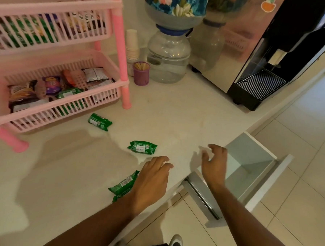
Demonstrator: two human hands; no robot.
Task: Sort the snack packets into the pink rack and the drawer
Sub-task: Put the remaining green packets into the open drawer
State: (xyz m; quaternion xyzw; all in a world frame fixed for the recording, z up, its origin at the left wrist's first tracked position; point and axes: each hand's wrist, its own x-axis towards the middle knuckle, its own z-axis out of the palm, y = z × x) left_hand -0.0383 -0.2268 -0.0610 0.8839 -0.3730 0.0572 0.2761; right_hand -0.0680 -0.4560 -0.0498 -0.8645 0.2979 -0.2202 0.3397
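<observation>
Three green snack packets lie on the pale counter: one just in front of the pink rack, one in the middle, one near the front edge. My left hand hovers palm down beside that nearest packet, partly covering its right end, fingers loose and holding nothing. My right hand is open with spread fingers over the counter edge, above the pulled-out white drawer, which looks empty. The rack's two tiers hold several mixed packets.
A stack of paper cups, a purple pot of sticks and a large water bottle stand behind the rack. A black and steel drinks machine fills the back right. Tiled floor lies below the drawer.
</observation>
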